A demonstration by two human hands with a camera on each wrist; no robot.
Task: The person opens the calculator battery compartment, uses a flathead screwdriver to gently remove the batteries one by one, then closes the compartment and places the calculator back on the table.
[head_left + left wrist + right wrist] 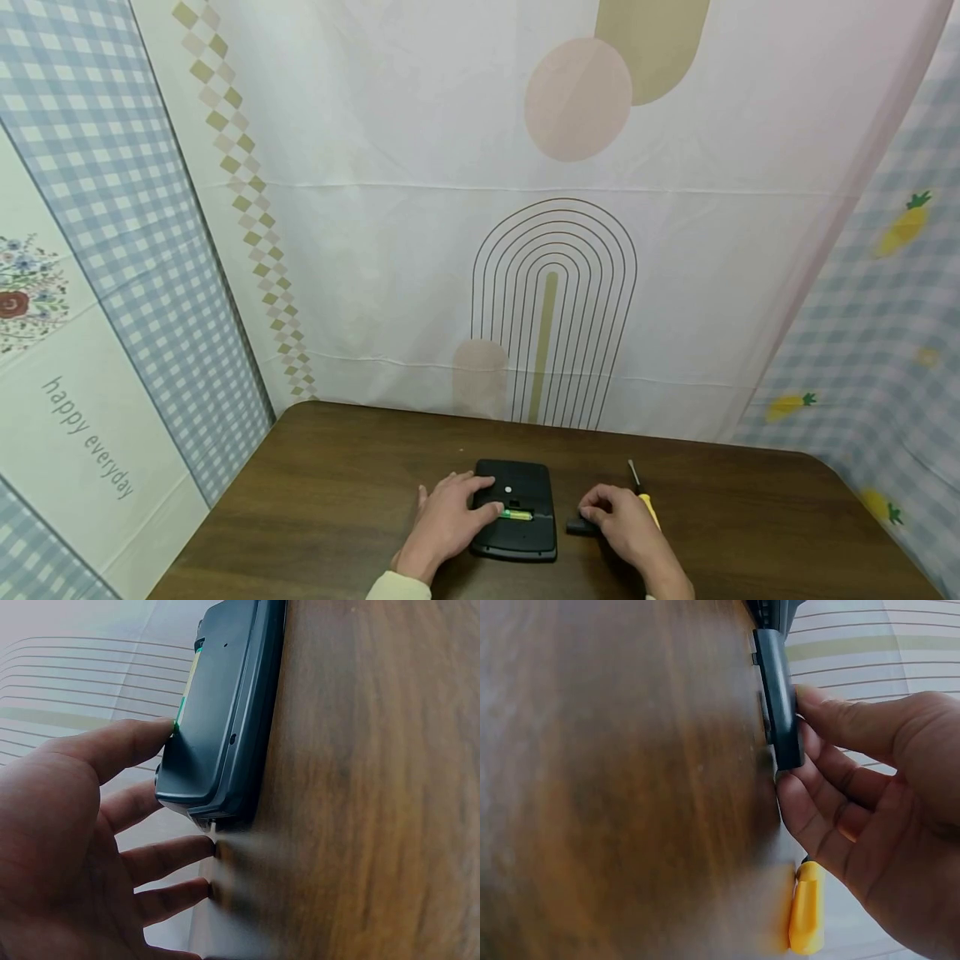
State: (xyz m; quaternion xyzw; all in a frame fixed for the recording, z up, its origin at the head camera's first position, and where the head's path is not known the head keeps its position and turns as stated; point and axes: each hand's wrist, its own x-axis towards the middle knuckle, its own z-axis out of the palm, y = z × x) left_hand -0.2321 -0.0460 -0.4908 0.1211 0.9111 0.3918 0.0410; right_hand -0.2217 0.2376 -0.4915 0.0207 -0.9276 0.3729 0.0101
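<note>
A black device like a calculator (516, 542) lies back side up on the table, its battery compartment uncovered. Inside the slot is a green and yellow battery (518, 515). My left hand (448, 518) is at the device's left side, thumb tip at the battery's left end and index finger over the upper left of the back. Its other fingers extend beside the casing. Just right of the device, my right hand (628, 523) pinches a small black battery cover (780, 701) between thumb and fingers, low over the wood.
A screwdriver with a yellow handle (649, 508) lies beyond and right of the right hand, its shaft pointing to the back. The brown wooden table (360, 467) ends at a patterned curtain (390, 292); more cloth hangs at both sides.
</note>
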